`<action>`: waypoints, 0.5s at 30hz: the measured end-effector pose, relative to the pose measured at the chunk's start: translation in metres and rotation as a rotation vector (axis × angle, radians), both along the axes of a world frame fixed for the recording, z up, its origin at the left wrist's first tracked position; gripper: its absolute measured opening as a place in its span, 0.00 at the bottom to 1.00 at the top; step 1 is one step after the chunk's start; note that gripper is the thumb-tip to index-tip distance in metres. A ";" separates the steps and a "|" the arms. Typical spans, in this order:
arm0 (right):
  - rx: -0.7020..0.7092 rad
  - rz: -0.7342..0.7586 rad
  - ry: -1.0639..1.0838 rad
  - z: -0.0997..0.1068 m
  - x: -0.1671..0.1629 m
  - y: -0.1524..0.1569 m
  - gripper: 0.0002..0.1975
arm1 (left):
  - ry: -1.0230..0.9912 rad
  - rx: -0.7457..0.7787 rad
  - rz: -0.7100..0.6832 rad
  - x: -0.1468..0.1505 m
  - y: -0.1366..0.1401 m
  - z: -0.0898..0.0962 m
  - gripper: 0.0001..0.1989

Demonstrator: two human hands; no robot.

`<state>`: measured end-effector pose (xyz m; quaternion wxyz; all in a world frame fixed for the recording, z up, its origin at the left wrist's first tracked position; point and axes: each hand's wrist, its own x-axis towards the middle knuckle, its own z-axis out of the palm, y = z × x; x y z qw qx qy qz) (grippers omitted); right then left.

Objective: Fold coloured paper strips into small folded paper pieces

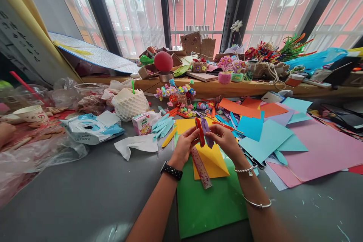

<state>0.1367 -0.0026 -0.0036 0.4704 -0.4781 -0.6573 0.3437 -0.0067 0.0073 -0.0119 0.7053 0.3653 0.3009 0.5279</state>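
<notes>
My left hand [185, 143] pinches a folded red paper piece [199, 133] between thumb and fingers. Close beside it, my right hand [225, 138] grips a folded purple paper piece [208, 134]. The two pieces are held side by side; whether they touch I cannot tell. Below them lies a yellow paper sheet [217, 160] with a diagonal crease. A patterned pink ruler [202, 170] rests across its left part. Under these is a large green sheet [212, 204].
Blue paper [251, 126], light-blue sheets [268, 140] and pink sheets [323, 147] spread to the right, with scissors [252, 160] partly under them. Left stand a wet-wipe pack [92, 128], a small pink box [141, 124] and a net-wrapped coconut [130, 104]. Another person's hand [6, 134] shows far left.
</notes>
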 end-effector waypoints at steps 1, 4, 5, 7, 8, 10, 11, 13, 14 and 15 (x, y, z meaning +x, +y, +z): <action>-0.013 -0.016 0.034 -0.001 0.000 0.001 0.17 | 0.007 0.009 -0.019 0.000 -0.001 0.000 0.14; -0.027 0.001 0.043 -0.001 0.001 0.001 0.16 | 0.022 0.035 -0.080 0.001 -0.001 0.000 0.14; -0.019 0.015 0.026 0.000 0.000 0.001 0.16 | 0.023 0.034 -0.082 0.001 -0.001 0.000 0.13; 0.000 0.031 -0.002 0.002 -0.001 -0.001 0.17 | 0.026 0.008 -0.054 0.001 -0.001 -0.001 0.13; 0.004 0.035 -0.007 0.003 -0.001 -0.001 0.17 | 0.028 -0.009 -0.035 0.001 -0.001 -0.001 0.13; 0.001 0.038 0.002 0.003 -0.003 -0.002 0.17 | 0.029 -0.035 -0.015 0.001 -0.001 -0.001 0.13; -0.001 0.035 0.016 0.002 -0.003 -0.002 0.16 | 0.028 -0.042 -0.017 0.001 -0.001 -0.001 0.13; -0.004 0.011 0.051 -0.001 -0.004 -0.001 0.15 | 0.020 -0.045 -0.032 0.001 -0.001 0.000 0.13; -0.003 -0.012 0.064 -0.002 -0.004 -0.001 0.14 | 0.013 -0.046 -0.039 0.001 -0.001 0.000 0.13; -0.002 -0.040 0.071 -0.004 -0.004 -0.001 0.14 | 0.005 -0.047 -0.043 0.001 -0.001 0.000 0.12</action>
